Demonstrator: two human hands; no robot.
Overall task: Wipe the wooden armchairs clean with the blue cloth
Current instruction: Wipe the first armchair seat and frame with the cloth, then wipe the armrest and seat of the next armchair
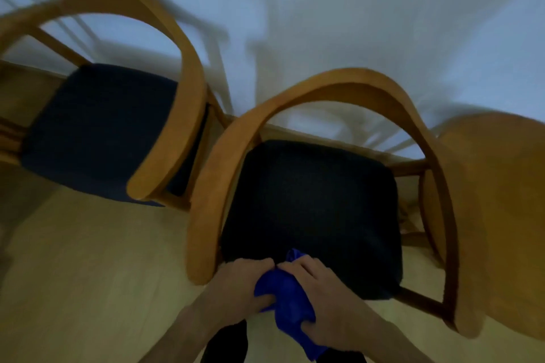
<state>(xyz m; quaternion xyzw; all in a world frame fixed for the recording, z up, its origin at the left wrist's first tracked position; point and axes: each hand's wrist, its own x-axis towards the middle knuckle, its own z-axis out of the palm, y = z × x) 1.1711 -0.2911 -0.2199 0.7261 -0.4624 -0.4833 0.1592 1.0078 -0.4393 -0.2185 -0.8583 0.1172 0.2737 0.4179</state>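
Pale wall (324, 9) w/ soft shadows, light wood floor (88, 259), dim lighting.

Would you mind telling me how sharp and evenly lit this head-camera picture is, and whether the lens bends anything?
Head view: dim, bluish light; motion blur smears the left wooden armchair most; the wide lens bows the nearer wooden armchair; soft chair shadows fall on the pale wall; the blue cloth, held by the left hand and right hand, reads clearest.

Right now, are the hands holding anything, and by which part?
Both hands hold the bunched bright blue cloth: the left hand grips its left side, the right hand its right side and lower end, above the nearer armchair's dark seat.
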